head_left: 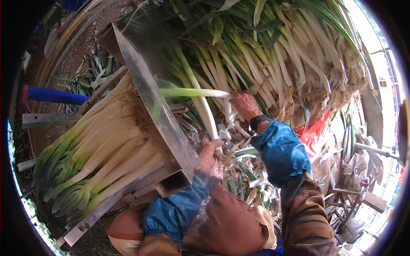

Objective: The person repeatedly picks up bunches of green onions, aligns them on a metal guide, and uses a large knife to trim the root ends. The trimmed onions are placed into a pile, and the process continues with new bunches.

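So the left hand is closed around the root end of 1 long green onion with a white stalk, fingers wrapped just above the dirty root tuft, right beside the corner of the slanted shiny metal trough. The right hand is further up, pinching a thin pale-green outer leaf that stretches off sideways toward the trough, thumb and fingers pressed together on it.

The stalk sits between the 2 hands, in front of the big heap of unpeeled green onions with muddy roots. On the other side of the trough there's a neat row of cleaned white-stalked green onions lying side by side.

My guess on handling: it's light, the white part is fairly stiff but will snap if bent hard, and the green tops are floppy and crease easily. The peeled skin looks slick and damp, so the firm white shank near the roots seems the best place to hold, with the loose leaf pulled gently so it doesn't tear short
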Action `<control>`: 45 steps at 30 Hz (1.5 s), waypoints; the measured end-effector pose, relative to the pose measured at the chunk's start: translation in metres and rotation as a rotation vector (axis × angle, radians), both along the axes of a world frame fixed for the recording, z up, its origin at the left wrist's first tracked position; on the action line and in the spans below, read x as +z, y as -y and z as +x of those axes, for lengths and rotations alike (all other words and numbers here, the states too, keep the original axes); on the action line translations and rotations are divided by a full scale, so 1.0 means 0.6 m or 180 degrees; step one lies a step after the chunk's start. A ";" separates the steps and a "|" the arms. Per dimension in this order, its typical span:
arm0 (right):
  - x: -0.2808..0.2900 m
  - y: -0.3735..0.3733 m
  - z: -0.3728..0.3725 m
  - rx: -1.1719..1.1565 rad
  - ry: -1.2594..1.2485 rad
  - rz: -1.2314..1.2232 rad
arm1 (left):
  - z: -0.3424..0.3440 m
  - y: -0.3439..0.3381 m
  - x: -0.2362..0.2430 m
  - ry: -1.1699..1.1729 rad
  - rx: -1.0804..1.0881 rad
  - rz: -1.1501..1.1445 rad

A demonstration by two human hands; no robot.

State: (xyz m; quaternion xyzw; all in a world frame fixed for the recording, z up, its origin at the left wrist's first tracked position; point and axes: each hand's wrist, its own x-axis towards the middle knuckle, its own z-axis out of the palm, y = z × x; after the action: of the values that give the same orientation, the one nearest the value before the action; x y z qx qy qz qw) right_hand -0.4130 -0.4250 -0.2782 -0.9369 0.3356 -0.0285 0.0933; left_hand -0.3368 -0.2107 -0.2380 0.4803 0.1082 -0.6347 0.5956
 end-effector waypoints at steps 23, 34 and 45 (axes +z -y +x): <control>0.154 -0.148 -0.142 -0.0409 0.0195 0.3225 | -0.008 -0.010 0.022 -0.1226 0.0450 -0.0285; 0.187 -0.270 -0.171 -0.1055 0.0929 0.3431 | -0.013 0.018 0.074 -0.0808 0.0707 -0.0753; 0.172 -0.247 -0.307 -0.0565 0.0407 0.1720 | -0.019 0.010 0.031 -0.0626 0.0559 -0.0568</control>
State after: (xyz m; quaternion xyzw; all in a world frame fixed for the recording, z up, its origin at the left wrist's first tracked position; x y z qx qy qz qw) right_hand -0.5970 -0.2770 -0.1752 -0.8414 0.4051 -0.0051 0.3576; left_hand -0.3482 -0.2165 -0.2192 0.3497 0.1508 -0.6313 0.6757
